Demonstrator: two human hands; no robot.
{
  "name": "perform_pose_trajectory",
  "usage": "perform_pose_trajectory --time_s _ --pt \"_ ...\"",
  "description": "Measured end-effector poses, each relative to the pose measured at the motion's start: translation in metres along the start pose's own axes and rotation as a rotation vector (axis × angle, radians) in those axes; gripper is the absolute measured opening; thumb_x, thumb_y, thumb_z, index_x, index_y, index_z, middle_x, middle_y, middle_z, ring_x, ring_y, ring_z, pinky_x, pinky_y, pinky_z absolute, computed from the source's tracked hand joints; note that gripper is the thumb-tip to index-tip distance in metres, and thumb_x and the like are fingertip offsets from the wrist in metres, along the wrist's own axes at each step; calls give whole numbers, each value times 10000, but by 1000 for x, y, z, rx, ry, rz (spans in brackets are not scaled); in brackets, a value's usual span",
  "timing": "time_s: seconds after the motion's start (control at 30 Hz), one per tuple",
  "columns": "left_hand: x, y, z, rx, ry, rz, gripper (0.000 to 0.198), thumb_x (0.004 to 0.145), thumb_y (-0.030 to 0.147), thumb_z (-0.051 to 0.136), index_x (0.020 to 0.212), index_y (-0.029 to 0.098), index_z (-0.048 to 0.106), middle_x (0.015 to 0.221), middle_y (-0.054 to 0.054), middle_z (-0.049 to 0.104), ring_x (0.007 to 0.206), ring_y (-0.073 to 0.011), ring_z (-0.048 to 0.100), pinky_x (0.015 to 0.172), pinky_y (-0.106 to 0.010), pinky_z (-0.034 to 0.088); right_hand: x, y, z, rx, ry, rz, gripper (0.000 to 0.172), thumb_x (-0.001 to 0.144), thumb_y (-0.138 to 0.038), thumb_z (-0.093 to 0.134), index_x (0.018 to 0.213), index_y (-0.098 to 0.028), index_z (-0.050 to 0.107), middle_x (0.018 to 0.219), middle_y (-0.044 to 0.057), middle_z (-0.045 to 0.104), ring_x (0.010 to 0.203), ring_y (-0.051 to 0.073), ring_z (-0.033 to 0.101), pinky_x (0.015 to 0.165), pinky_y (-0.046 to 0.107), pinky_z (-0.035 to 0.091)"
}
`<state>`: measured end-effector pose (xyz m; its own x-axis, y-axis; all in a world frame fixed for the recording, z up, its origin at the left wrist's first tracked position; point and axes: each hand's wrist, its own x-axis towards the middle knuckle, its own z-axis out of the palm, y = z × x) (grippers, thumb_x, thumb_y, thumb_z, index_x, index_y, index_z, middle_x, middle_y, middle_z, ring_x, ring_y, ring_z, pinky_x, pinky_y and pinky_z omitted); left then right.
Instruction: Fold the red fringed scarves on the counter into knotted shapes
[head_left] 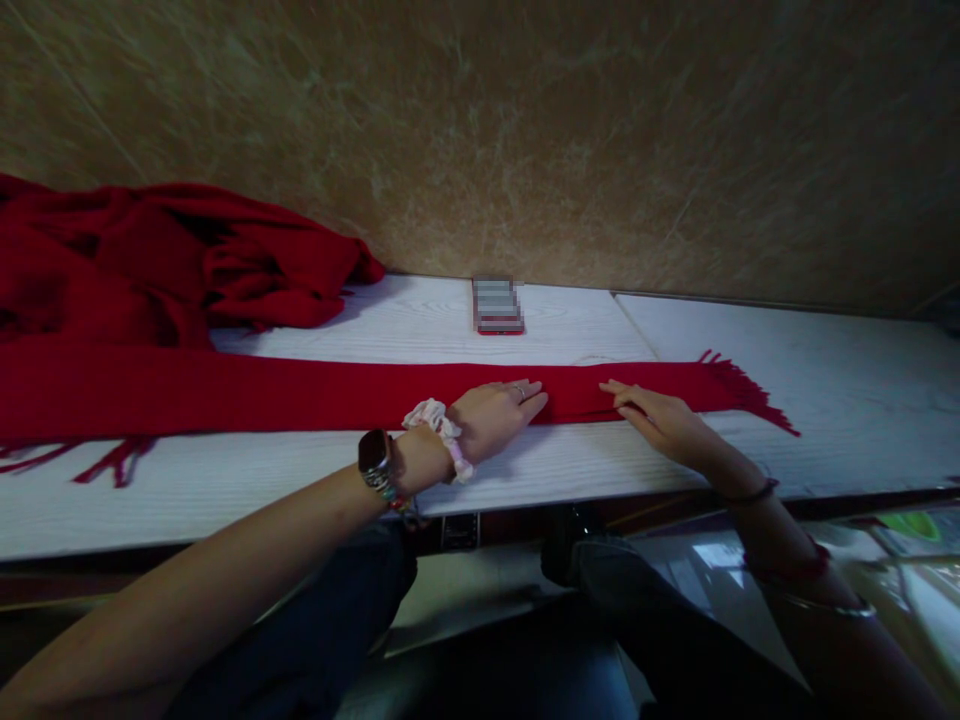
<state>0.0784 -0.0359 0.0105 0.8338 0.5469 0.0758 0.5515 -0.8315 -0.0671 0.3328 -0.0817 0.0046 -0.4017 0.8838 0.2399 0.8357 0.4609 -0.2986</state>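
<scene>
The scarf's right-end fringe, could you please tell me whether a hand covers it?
No, the fringe lies uncovered on the white surface, to the right of the right hand.

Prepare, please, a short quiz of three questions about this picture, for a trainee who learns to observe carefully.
1. True or false: the left hand lies on the long, flat, red fringed cloth.
2. Where is the crumpled red cloth heap? (a) to the left, against the brown marbled wall; (b) at the far right; (c) on the floor.
3. Fill in: the pale, ruffled fabric scrunchie is worn on the ____ wrist.

Key: 1. True. 2. (a). 3. left.
</scene>
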Motion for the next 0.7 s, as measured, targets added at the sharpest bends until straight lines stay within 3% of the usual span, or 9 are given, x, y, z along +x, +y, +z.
perform_pose_trajectory --time_s 0.2,0.33,0.5,0.6,0.7 --pt "0 1 4 -10 -35 -36 427 870 101 369 1292 157 403 1328 -100 436 1239 -191 384 981 -337 358 1 -1 -2 -3 -2 -4 150 855 -209 342 835 -216 491 1206 109 572 1162 203 481 938 450 432" --pt "0 0 2 -53 -9 -17 388 877 175 397 1260 138 444 1301 -93 470 1210 -190 420 985 -331 359 1 -1 -1 11 -24 -3 154 856 -199 333 830 -220 483 1219 97 564 1186 206 453 948 463 419" --pt "1 1 -1 -15 77 -8 285 895 191 381 1092 192 587 1189 -55 570 1093 -193 524 873 -329 454 0 0 0 20 -47 0 154 860 -206 332 823 -219 481 1236 92 552 1214 213 416 975 480 387" --pt "1 -1 -1 -32 78 -19 285 897 210 378 1085 214 593 1191 -40 570 1042 -202 557 772 -317 502 0 0 1 10 -52 -6 156 860 -202 330 816 -217 479 1231 94 556 1219 215 410 982 482 378" --pt "1 -4 -1 -107 68 -38 291 891 198 377 1088 209 591 1196 -27 568 1035 -181 561 776 -293 502 -1 -1 1 2 -48 -5 153 860 -200 331 811 -215 475 1226 99 559 1216 219 414 981 483 377"
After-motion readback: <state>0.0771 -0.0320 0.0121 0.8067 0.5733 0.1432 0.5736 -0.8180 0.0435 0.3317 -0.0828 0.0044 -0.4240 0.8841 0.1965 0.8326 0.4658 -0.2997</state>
